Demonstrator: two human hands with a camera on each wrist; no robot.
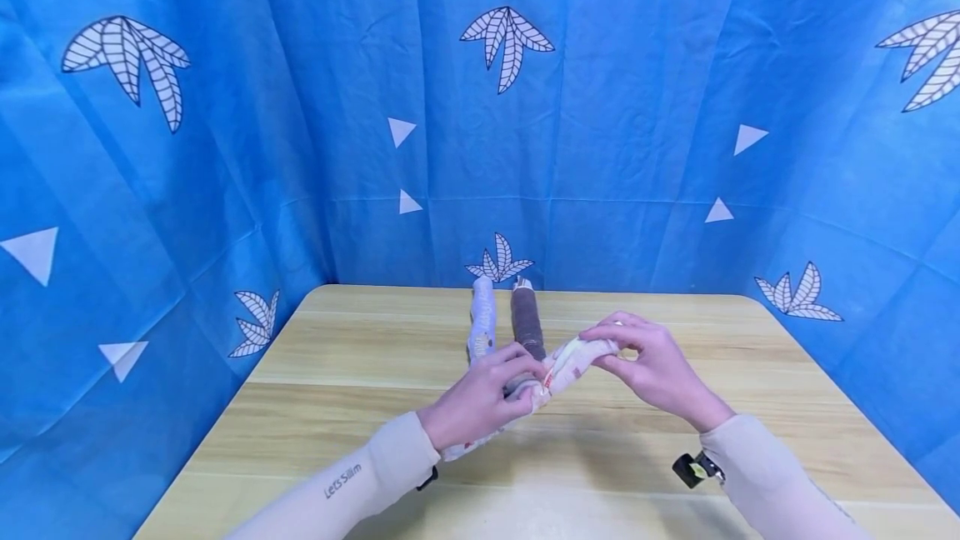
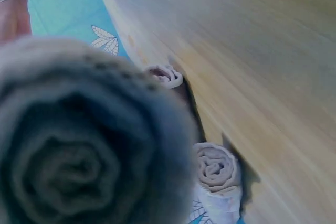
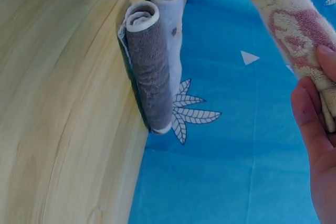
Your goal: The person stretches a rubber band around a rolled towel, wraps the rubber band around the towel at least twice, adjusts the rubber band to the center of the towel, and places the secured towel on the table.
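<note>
A rolled cream towel (image 1: 573,361) with pink and red patches is held slantwise above the table between both hands. My left hand (image 1: 480,394) grips it around its middle, with the near end poking out under the wrist. At the far end, my right hand (image 1: 656,365) pinches the roll between thumb and fingers; the right wrist view shows this thumb and fingers (image 3: 304,114) on the towel (image 3: 294,30). Its spiral end (image 2: 73,171) fills much of the left wrist view, blurred. Beyond the hands lie a lavender rolled towel (image 1: 482,319) and a dark brown rolled towel (image 1: 527,319).
The two rolls lie side by side near the back edge of the wooden table (image 1: 360,357). A blue curtain (image 1: 630,107) with leaf and triangle prints surrounds the table at the back and sides. Devices are strapped at both wrists, such as the black one (image 1: 692,470) on the right.
</note>
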